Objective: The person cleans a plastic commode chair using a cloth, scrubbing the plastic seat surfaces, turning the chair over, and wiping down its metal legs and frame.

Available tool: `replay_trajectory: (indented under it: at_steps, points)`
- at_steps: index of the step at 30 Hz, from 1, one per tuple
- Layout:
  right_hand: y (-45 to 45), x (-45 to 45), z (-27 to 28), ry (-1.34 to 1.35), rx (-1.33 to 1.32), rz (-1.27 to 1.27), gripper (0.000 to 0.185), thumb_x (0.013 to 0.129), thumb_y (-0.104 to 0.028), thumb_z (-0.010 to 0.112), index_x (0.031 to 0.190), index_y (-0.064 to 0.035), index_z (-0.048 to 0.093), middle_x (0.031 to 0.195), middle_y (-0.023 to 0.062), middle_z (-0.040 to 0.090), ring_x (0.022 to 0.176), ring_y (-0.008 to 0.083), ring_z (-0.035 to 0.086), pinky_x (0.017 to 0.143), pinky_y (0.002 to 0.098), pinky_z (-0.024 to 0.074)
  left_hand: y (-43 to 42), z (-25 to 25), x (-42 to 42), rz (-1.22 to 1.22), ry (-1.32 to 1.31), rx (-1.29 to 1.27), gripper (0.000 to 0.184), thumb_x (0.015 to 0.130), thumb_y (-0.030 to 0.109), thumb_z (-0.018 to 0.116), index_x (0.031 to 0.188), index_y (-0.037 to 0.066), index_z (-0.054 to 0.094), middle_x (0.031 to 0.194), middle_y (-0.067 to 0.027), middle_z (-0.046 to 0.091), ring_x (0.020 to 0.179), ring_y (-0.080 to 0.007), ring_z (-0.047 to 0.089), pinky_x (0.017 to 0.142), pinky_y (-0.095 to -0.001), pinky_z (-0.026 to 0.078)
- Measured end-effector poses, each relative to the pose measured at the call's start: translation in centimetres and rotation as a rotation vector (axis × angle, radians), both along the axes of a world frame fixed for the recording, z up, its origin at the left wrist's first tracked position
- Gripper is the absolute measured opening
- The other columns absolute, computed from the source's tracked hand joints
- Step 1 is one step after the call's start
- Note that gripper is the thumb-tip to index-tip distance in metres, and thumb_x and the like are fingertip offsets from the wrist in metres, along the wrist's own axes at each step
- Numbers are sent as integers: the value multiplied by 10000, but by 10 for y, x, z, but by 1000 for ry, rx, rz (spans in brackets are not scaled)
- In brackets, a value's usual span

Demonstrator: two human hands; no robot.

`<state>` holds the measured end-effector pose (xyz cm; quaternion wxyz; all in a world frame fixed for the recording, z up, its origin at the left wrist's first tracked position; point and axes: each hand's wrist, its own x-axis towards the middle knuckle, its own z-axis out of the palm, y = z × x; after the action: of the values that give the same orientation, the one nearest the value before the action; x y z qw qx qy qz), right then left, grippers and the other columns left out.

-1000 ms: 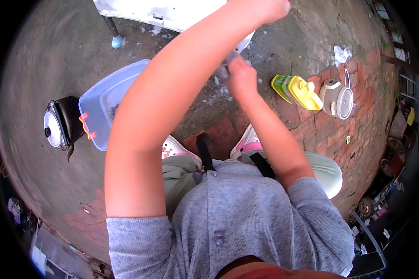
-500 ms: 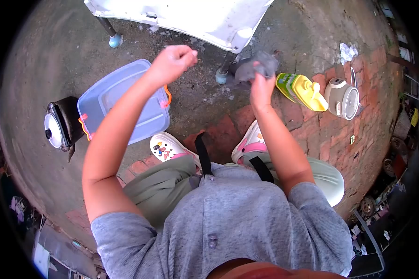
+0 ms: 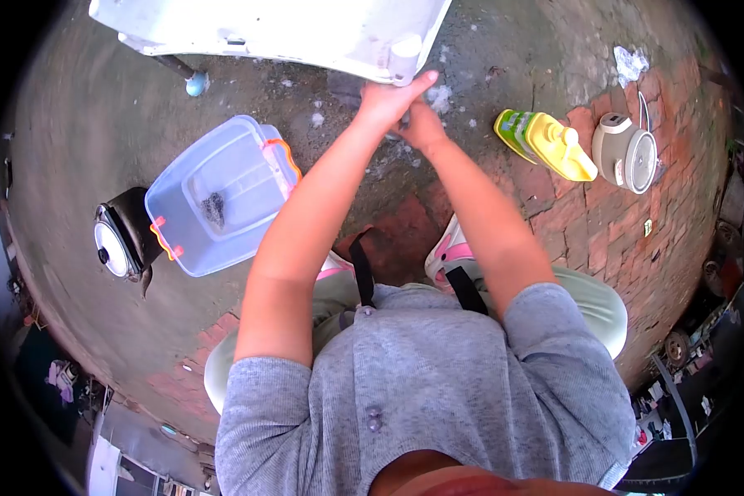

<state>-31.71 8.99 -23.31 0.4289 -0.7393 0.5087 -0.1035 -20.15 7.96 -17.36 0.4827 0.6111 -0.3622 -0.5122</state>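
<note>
At the near corner of the white table (image 3: 306,29), my left hand (image 3: 382,104) reaches in with its thumb stretched out to the right. Its other fingers curl out of sight at the corner, and what they hold is hidden. Just right of it and partly behind it, my right hand (image 3: 422,127) is closed, with a dark bit of what looks like the grey cloth showing by its fingers. A dark grey patch (image 3: 344,88) left of my left hand may be part of that cloth. The table leg at this corner is covered by my hands.
A clear plastic tub (image 3: 161,194) with orange handles holds a dark mesh-like scrubber (image 3: 213,211). Left of it stands a black pot (image 3: 132,217) with a lid. On the right are a yellow-green bottle (image 3: 546,142) and a beige appliance (image 3: 622,150). White foam (image 3: 440,99) spots the ground.
My left hand has moved right to the table corner. My right hand has moved left to meet it, and the grey cloth is mostly hidden now. The scrubber in the tub has come into view.
</note>
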Motion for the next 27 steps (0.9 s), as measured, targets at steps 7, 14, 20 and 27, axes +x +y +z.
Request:
replay_trajectory:
  at_steps: [7,14,20,27]
  points:
    - [5,-8,10,204,-15,190,390,739,-250,610,1049,-31,522,1114,161,489,936,339,556,805,425,460,1,48,-2,162,115,2,331,726,355,714,761,57,573,628,12,514,557,-78,471,492,-220,374]
    - [-51,-62,71,338,-43,469,274,750,-154,535,982,-9,530,921,203,600,889,363,569,790,422,454,-22,93,14,20,124,-75,305,771,317,670,663,100,485,487,30,402,426,-68,378,422,-228,316]
    - [-37,-49,149,-228,-27,-151,264,793,-164,531,1004,-8,506,893,167,618,862,293,609,779,357,459,-30,87,4,139,354,-142,201,764,216,693,845,87,561,587,57,466,438,-34,349,391,-213,246]
    - [50,-5,85,-422,36,-40,404,754,-168,611,1083,30,485,1106,214,429,1080,352,411,948,373,319,-33,106,-1,168,286,96,286,739,265,718,881,65,570,602,53,479,453,-49,372,402,-221,278]
